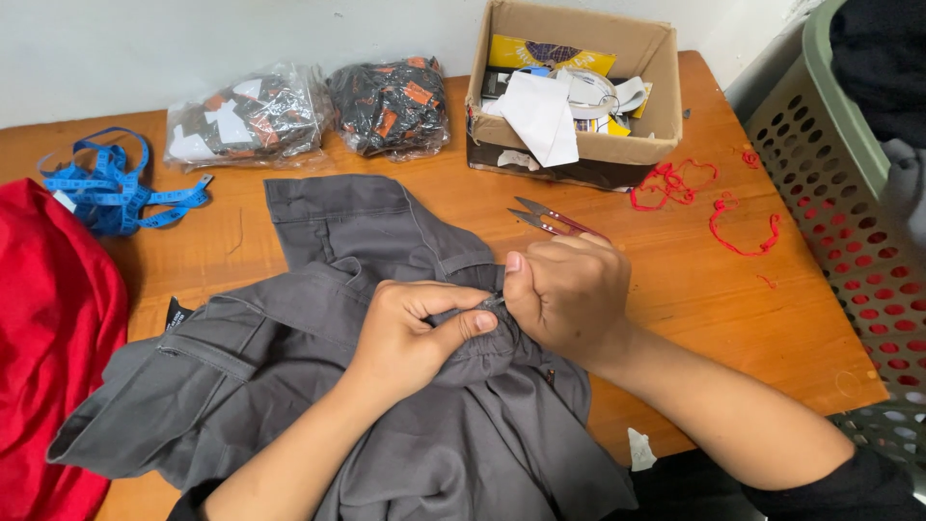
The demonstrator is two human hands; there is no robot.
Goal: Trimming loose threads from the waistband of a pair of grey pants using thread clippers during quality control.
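grey garment (289,386) fold pinched between left hand (410,338) and right hand (569,294) fingers (463,325)

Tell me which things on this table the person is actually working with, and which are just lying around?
In use:
- grey garment, pinched by the left hand and right hand
- thread snips, held in the right hand

Lying about:
- blue measuring tape
- two plastic packets
- cardboard box of oddments
- red thread scraps
- red cloth
- green basket
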